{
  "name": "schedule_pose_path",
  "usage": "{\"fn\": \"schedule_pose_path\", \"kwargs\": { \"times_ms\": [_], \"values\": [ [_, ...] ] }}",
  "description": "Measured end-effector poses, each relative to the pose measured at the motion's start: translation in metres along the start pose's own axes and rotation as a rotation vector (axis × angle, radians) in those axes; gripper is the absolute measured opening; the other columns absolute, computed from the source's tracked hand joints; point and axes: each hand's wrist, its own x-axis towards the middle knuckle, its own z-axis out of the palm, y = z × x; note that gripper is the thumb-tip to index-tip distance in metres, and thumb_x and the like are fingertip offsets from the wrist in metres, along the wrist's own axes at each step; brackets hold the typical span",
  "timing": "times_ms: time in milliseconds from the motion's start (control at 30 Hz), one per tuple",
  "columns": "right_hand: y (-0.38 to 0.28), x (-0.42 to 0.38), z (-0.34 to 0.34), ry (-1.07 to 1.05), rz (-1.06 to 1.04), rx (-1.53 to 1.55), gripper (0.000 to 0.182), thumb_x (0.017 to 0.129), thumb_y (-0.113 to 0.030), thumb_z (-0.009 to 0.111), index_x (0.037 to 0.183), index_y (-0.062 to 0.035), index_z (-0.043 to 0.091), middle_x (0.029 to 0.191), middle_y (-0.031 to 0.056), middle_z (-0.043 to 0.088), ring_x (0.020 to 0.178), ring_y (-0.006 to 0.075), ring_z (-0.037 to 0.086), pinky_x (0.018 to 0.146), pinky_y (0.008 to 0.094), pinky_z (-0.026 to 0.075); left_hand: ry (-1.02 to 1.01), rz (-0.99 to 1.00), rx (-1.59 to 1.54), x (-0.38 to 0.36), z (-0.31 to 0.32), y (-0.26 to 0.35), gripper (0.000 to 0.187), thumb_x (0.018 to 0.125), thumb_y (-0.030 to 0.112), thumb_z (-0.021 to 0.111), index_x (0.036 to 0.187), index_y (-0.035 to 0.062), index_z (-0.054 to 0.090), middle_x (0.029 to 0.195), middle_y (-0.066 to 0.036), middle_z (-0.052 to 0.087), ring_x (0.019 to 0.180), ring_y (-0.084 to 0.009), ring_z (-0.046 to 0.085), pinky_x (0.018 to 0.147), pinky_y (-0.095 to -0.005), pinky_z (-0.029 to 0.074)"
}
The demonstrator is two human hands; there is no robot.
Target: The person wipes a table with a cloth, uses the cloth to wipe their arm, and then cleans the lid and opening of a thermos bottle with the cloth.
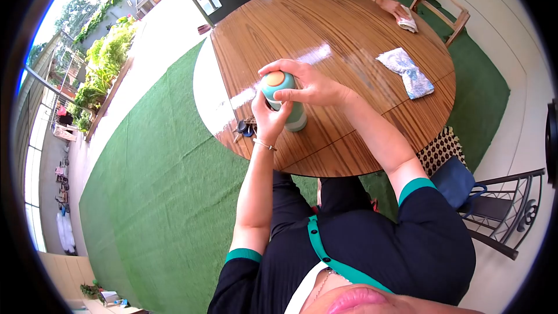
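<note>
A pale-green bottle stands on the round wooden table, near its front left edge. Its rounded turquoise cap carries an orange-tan disc on top. Wrapped about the lower part of the cap from the near left side is my left hand. My right hand grips the cap from the right, fingers curled over its far side and thumb across the front. Just left of the bottle lie some small dark items that look like keys.
A folded white-and-blue cloth lies at the table's right. Across the table, another person's hand presses a cloth on the tabletop. A wooden chair stands far right; a metal chair with a blue bag is nearer.
</note>
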Motion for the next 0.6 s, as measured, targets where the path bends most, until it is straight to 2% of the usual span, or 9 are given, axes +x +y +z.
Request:
{"fn": "schedule_pose_path", "kwargs": {
  "times_ms": [100,167,267,367,467,600],
  "values": [
    [-0.002,0.006,-0.003,-0.015,0.007,-0.102,0.056,0.087,-0.044,0.075,0.127,-0.0071,0.061,0.117,0.0122,0.063,0.114,0.0277,0.059,0.1,0.0395,0.046,0.007,0.03,0.02,0.001,0.0,-0.002,0.047,0.079,0.023,0.078,0.115,-0.0025,0.062,0.102,-0.009,0.07,0.096,-0.0164,0.066,0.086,-0.0321,0.053],
    [-0.003,0.01,-0.002,-0.017,-0.106,-0.285,0.05,0.086,-0.041,0.075,0.12,-0.0062,0.064,0.114,0.012,0.064,0.11,0.0294,0.059,0.098,0.0406,0.046,0.019,0.05,0.04,0.001,0.001,-0.006,0.047,0.078,0.024,0.078,0.114,-0.0027,0.062,0.101,-0.009,0.07,0.095,-0.0168,0.066,0.086,-0.0324,0.053],
    [-0.003,0.011,0.0,0.0,-0.137,-0.323,0.046,0.085,-0.04,0.073,0.114,-0.0049,0.066,0.109,0.0121,0.064,0.107,0.0302,0.059,0.097,0.0407,0.046,0.041,0.068,0.048,0.001,0.002,-0.009,0.048,0.077,0.026,0.077,0.113,-0.0029,0.062,0.101,-0.011,0.07,0.095,-0.0177,0.067,0.085,-0.0329,0.053],
    [0.001,0.011,0.003,0.035,-0.132,-0.313,0.045,0.086,-0.044,0.069,0.111,-0.0056,0.067,0.105,0.0085,0.063,0.104,0.0262,0.057,0.097,0.0378,0.044,0.027,0.075,0.046,0.001,0.001,-0.011,0.048,0.077,0.025,0.078,0.113,-0.0027,0.062,0.101,-0.01,0.07,0.095,-0.0171,0.067,0.085,-0.0325,0.053],
    [0.003,0.015,0.005,0.064,-0.087,-0.264,0.044,0.088,-0.044,0.067,0.109,-0.0046,0.067,0.103,0.0084,0.063,0.102,0.0232,0.058,0.095,0.0357,0.045,0.02,0.07,-0.042,0.0,0.002,-0.009,0.05,0.075,0.024,0.079,0.113,-0.0025,0.062,0.102,-0.009,0.07,0.095,-0.0165,0.066,0.086,-0.0318,0.053],
    [-0.006,0.024,0.003,0.04,0.053,-0.094,0.048,0.092,-0.046,0.063,0.111,-0.0029,0.067,0.102,0.0119,0.067,0.099,0.0233,0.063,0.089,0.0369,0.049,-0.016,0.005,-0.096,-0.002,0.0,-0.011,0.056,0.074,0.022,0.081,0.12,-0.0019,0.059,0.105,-0.007,0.069,0.096,-0.016,0.065,0.087,-0.0313,0.052]
  ]
}}
